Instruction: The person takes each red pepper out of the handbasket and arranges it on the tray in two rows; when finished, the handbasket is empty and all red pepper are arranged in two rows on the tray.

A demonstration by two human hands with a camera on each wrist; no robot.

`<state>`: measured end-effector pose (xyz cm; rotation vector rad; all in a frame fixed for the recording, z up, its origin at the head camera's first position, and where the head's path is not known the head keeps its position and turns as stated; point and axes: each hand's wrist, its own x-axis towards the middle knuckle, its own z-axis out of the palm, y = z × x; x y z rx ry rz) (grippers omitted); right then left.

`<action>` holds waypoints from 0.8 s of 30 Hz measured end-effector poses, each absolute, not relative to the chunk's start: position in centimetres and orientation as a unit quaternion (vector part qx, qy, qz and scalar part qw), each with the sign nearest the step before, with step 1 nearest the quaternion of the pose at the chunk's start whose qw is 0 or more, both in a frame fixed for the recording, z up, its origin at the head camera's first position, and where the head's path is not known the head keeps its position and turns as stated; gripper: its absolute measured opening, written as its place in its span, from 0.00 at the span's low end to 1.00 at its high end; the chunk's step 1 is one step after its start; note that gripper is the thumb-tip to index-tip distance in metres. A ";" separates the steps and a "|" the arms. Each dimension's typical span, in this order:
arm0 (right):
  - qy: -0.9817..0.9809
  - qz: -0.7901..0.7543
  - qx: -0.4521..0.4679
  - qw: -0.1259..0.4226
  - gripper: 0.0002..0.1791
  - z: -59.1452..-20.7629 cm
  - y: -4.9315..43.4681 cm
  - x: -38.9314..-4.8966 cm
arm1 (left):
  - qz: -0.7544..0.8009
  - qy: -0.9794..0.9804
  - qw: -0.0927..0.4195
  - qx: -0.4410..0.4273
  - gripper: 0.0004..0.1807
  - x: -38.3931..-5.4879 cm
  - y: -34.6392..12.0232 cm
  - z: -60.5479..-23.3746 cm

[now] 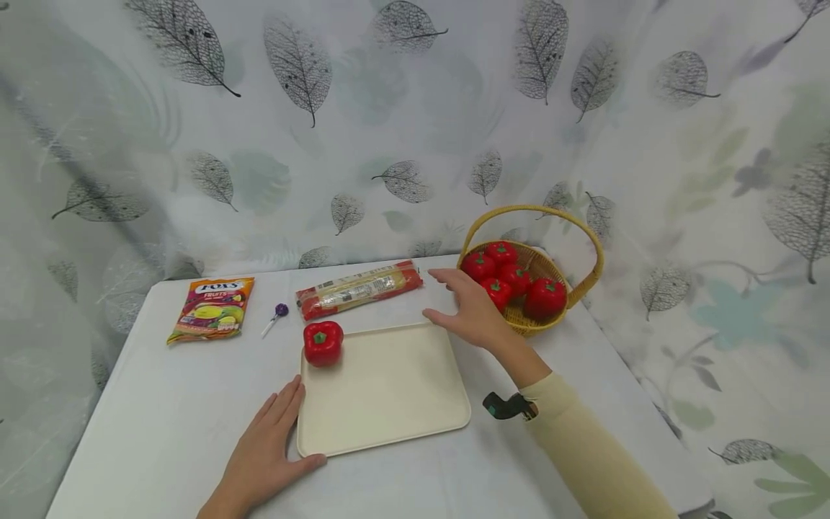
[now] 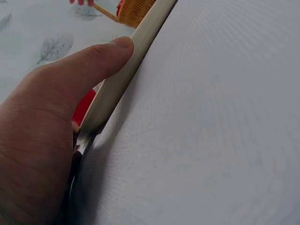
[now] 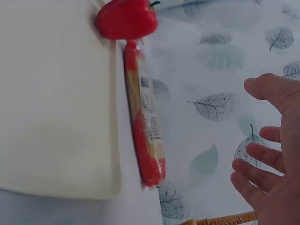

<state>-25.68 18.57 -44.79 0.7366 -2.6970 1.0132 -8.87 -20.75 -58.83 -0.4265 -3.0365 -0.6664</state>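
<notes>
My left hand lies at the near left corner of a cream rectangular tray, fingers stretched along its left side. In the left wrist view, the thumb of that hand rests along the tray's edge. On the tray's far left corner sits a red bell pepper. My right hand is held in the air between the tray and a wicker basket. Its fingers are spread and hold nothing, as the right wrist view shows. Inside the basket are several red, round vegetables with green stems.
Behind the tray lies a long clear and red packet of pasta-like sticks. A purple lollipop and an orange Fox's Fruits bag are at the back left. The basket's tall handle arches upward. Leaf-patterned curtain borders the white table.
</notes>
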 end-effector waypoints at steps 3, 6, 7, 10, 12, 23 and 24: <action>-0.906 0.336 0.241 0.091 0.40 -44.9 19.7 -25.9 | -0.211 -0.968 0.005 -0.139 0.74 -8.9 -20.8 -58.9; -0.908 0.335 0.231 0.098 0.39 -45.0 20.7 -26.2 | -0.209 -0.967 0.010 -0.144 0.73 -8.9 -20.8 -58.9; -0.909 0.336 0.228 0.099 0.39 -45.0 21.0 -26.3 | -0.209 -0.967 0.013 -0.146 0.72 -8.8 -20.9 -58.9; -0.908 0.342 0.221 0.102 0.39 -45.0 21.9 -26.5 | -0.207 -0.966 0.034 -0.152 0.71 -8.7 -21.0 -58.9; -0.910 0.340 0.213 0.104 0.39 -44.9 22.6 -26.5 | -0.207 -0.965 0.048 -0.156 0.71 -8.6 -21.0 -58.9; -0.924 0.330 0.155 0.118 0.39 -45.7 26.5 -27.1 | -0.211 -0.966 0.027 -0.145 0.72 -8.8 -21.0 -59.1; -0.925 0.328 0.150 0.117 0.39 -45.9 26.9 -27.1 | -0.212 -0.966 0.030 -0.144 0.71 -8.7 -21.0 -59.1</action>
